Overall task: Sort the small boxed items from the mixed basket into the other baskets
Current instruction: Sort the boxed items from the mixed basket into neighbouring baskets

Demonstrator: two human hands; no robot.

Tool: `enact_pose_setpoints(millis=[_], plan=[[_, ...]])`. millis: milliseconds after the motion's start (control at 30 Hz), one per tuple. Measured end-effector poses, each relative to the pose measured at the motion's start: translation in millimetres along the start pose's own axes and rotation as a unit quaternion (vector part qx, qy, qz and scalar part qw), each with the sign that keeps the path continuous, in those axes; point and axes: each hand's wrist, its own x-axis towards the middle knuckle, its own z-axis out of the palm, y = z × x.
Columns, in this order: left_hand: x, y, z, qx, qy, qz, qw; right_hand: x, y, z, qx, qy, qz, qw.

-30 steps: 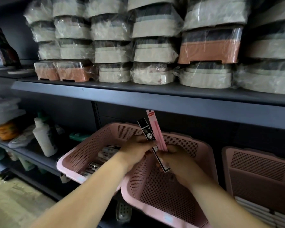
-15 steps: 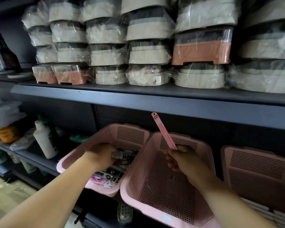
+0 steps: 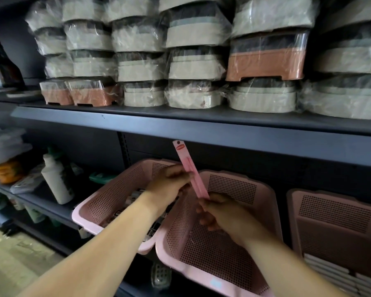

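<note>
Your left hand (image 3: 169,185) has come up from the left basket (image 3: 114,196) and seems to pinch the pink box (image 3: 190,172). Your right hand (image 3: 222,213) grips its low end over the middle basket (image 3: 234,187).

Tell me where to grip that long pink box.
Probably best to pinch the pink box at its lower end, across the flat faces, coming from below right, where the right hand holds it. It is long, thin and stands tilted, hang-tab end up.
</note>
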Motion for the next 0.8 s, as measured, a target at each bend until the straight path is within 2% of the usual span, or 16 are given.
enact_pose_setpoints(millis=[67,133,200,233,300,367,433,567,667,800], plan=[[7,2,-18,0.07,0.036,0.045,0.996,-2,0,-6,-0.056,0.018,-0.019,0.998],[13,-1,-44,0.231,0.072,0.093,0.966,-3,1,-13,-0.07,0.024,-0.022,0.997],[17,-9,-74,0.444,0.07,0.123,0.885,-5,2,-19,-0.077,0.024,-0.019,0.997],[18,-16,-86,0.528,0.045,0.11,0.841,-6,3,-21,-0.08,0.026,-0.018,0.996],[18,-27,-101,0.635,-0.035,0.025,0.772,-5,5,-24,-0.087,0.031,-0.02,0.996],[16,-39,-109,0.685,-0.104,-0.055,0.719,-5,7,-28,-0.096,0.033,-0.019,0.995],[14,-44,-111,0.686,-0.119,-0.082,0.713,-4,10,-33,-0.1,0.041,-0.016,0.994],[14,-37,-96,0.657,-0.111,-0.05,0.744,-8,11,-42,-0.094,0.055,-0.017,0.994],[15,-24,-65,0.611,-0.088,0.009,0.787,-13,11,-56,-0.108,0.066,-0.018,0.992],[15,-8,-2,0.567,-0.11,0.116,0.808,-27,10,-88,-0.102,0.101,-0.023,0.989]])
